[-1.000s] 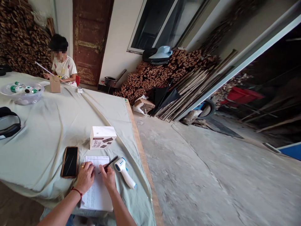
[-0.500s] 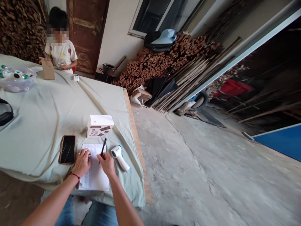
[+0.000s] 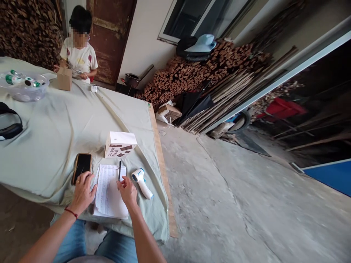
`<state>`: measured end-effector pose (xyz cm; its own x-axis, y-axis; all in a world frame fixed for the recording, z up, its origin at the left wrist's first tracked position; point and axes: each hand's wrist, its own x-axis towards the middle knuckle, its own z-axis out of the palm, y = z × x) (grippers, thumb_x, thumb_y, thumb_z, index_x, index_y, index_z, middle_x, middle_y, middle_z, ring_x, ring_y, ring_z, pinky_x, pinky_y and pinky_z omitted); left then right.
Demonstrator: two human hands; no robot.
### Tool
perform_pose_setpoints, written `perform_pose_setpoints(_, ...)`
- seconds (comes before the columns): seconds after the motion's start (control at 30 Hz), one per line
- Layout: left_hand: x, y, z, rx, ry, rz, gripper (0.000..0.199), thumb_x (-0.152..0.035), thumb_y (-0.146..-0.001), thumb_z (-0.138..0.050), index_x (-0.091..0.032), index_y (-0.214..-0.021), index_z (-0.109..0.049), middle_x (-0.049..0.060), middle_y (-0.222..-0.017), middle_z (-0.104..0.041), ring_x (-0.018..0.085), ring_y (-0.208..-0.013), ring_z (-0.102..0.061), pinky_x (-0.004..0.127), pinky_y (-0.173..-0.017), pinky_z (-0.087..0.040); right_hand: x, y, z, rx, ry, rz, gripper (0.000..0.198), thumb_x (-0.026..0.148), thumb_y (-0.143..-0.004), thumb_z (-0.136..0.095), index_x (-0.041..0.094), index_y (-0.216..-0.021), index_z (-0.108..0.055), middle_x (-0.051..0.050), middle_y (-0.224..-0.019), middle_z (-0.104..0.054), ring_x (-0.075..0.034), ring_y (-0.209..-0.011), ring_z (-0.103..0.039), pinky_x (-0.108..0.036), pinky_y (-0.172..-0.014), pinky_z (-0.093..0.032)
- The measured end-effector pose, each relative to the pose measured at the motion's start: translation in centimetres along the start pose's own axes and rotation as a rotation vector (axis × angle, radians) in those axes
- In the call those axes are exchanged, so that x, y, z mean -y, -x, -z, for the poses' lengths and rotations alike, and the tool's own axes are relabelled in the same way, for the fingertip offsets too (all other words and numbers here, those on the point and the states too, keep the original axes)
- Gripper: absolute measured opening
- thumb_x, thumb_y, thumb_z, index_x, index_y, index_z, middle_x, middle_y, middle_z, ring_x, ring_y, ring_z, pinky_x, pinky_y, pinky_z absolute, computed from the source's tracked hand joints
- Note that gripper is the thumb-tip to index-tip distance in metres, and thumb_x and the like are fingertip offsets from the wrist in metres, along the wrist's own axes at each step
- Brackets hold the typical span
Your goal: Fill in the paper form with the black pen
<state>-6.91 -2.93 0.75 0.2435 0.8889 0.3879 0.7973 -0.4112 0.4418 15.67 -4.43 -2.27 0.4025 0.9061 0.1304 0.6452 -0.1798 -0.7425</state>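
My left hand (image 3: 83, 191) reaches with its fingers stretched out over the lower edge of a black-screened phone (image 3: 83, 164) in a brown case. Beside it lies a notebook (image 3: 108, 193) with handwritten lines on its open page. Over the right part of the page, my right hand (image 3: 128, 190) has its fingers curled at the lower end of a black pen (image 3: 120, 171). A white and blue infrared thermometer (image 3: 142, 183) rests to the right of that hand. Just behind the notebook stands a white box (image 3: 120, 145) with brown print.
Across the table (image 3: 82, 120) a person (image 3: 79, 60) sits behind a small cardboard box (image 3: 64, 78). A clear plastic basin (image 3: 30, 95) with bottles stands at the far left, and black headphones (image 3: 13, 130) lie nearer. Stacked firewood (image 3: 167, 78) lines the wall.
My left hand has left the page and moved left to the phone, uncovering the writing. The pen has swung more upright in view, and my right hand has shifted slightly right.
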Motion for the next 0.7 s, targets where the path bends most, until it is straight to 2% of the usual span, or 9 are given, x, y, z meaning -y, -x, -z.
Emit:
perform_pose_setpoints(0.07,1.1,0.6,1.1,-0.04,-0.132,0.154,0.052,-0.041,-0.088,-0.054,-0.013,-0.132,-0.048,0.021,-0.132,-0.051,0.034,-0.124,-0.049,0.051,-0.101,-0.041,0.6,0.1,-0.1,-0.003,-0.007,0.036,0.035,0.043,-0.083,-0.055,0.017,-0.103,-0.068,-0.003,-0.076,-0.067,-0.016,-0.065,-0.06,-0.027,-0.062,-0.043)
perform_pose_setpoints(0.13,1.8,0.8,1.9,-0.019,-0.244,0.287,0.077,-0.052,-0.084,-0.058,-0.008,-0.143,-0.036,0.026,-0.136,-0.046,0.039,-0.126,-0.046,0.053,-0.099,-0.041,1.7,0.1,-0.8,0.026,-0.068,0.085,0.033,0.04,-0.084,-0.054,0.016,-0.101,-0.069,-0.004,-0.077,-0.067,-0.016,-0.067,-0.059,-0.027,-0.066,-0.045)
perform_pose_setpoints(0.23,1.7,0.3,2.3,0.073,-0.364,0.36,0.097,-0.062,-0.08,-0.059,-0.001,-0.147,-0.026,0.029,-0.133,-0.047,0.041,-0.122,-0.048,0.053,-0.096,-0.041,4.3,-0.5,-3.0,0.117,-0.199,0.138,0.027,0.034,-0.083,-0.055,0.016,-0.097,-0.07,-0.005,-0.078,-0.068,-0.016,-0.069,-0.06,-0.026,-0.069,-0.048)
perform_pose_setpoints(0.33,0.9,-0.9,2.4,0.13,-0.438,0.386,0.1,-0.066,-0.079,-0.055,0.001,-0.148,-0.025,0.028,-0.126,-0.052,0.04,-0.113,-0.052,0.051,-0.091,-0.042,7.2,-1.8,-5.9,0.181,-0.243,0.129,0.023,0.027,-0.083,-0.052,0.018,-0.095,-0.07,-0.005,-0.083,-0.071,-0.016,-0.074,-0.063,-0.026,-0.072,-0.048)
perform_pose_setpoints(0.43,0.4,-2.1,2.7,0.154,-0.463,0.42,0.1,-0.059,-0.077,-0.058,0.001,-0.149,-0.022,0.025,-0.118,-0.056,0.038,-0.106,-0.057,0.048,-0.087,-0.043,9.6,-3.2,-8.3,0.314,-0.093,0.086,0.016,0.022,-0.082,-0.052,0.022,-0.077,-0.068,-0.002,-0.072,-0.068,-0.018,-0.07,-0.062,-0.026,-0.066,-0.045)
perform_pose_setpoints(0.57,0.1,-3.6,4.1,0.217,-0.392,0.467,0.099,-0.047,-0.075,-0.062,0.002,-0.149,-0.018,0.025,-0.113,-0.059,0.037,-0.102,-0.061,0.045,-0.085,-0.045,11.8,-4.0,-10.4,0.333,-0.021,0.007,0.019,0.02,-0.081,-0.054,0.022,-0.064,-0.062,-0.003,-0.064,-0.065,-0.02,-0.065,-0.062,-0.028,-0.063,-0.043)
perform_pose_setpoints(0.63,0.0,-4.1,4.9,0.24,-0.328,0.521,0.099,-0.048,-0.074,-0.061,0.002,-0.148,-0.018,0.026,-0.113,-0.06,0.039,-0.105,-0.062,0.046,-0.086,-0.045,12.3,-3.9,-11.3,0.318,-0.039,0.006,0.019,0.022,-0.084,-0.052,0.021,-0.071,-0.066,-0.005,-0.067,-0.066,-0.02,-0.066,-0.063,-0.028,-0.062,-0.045)
perform_pose_setpoints(0.7,-0.2,-4.2,5.4,0.233,-0.27,0.562,0.098,-0.052,-0.075,-0.06,0.001,-0.147,-0.02,0.027,-0.116,-0.061,0.04,-0.108,-0.062,0.047,-0.089,-0.045,12.4,-3.5,-12.1,0.281,-0.092,0.007,0.022,0.024,-0.087,-0.049,0.02,-0.088,-0.07,-0.005,-0.074,-0.07,-0.019,-0.068,-0.064,-0.027,-0.064,-0.047)
